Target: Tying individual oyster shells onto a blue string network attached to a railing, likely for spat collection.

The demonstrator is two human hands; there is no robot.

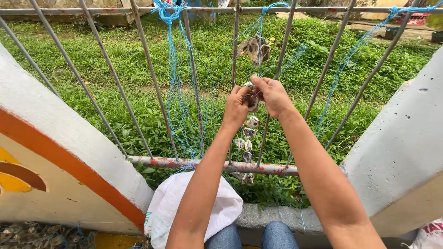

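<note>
Left hand: the left hand (236, 108) is curled shut, fingers pinched on a shell (251, 101) of the hanging string.
Right hand: the right hand (272, 94) pinches the same shell from the other side, touching the left.
Shells: rough, flat, grey-white shells (249, 133) hang on blue cord (177, 92) below the hands; a cluster (255, 48) hangs above.
Railing: thin metal bars (152, 78), rusty lower rail (194, 163) beneath the wrists.
Surroundings: grass (129, 60) beyond; white concrete posts (397, 138) flank both sides; a white sack (170, 203) lies under the left forearm.
</note>
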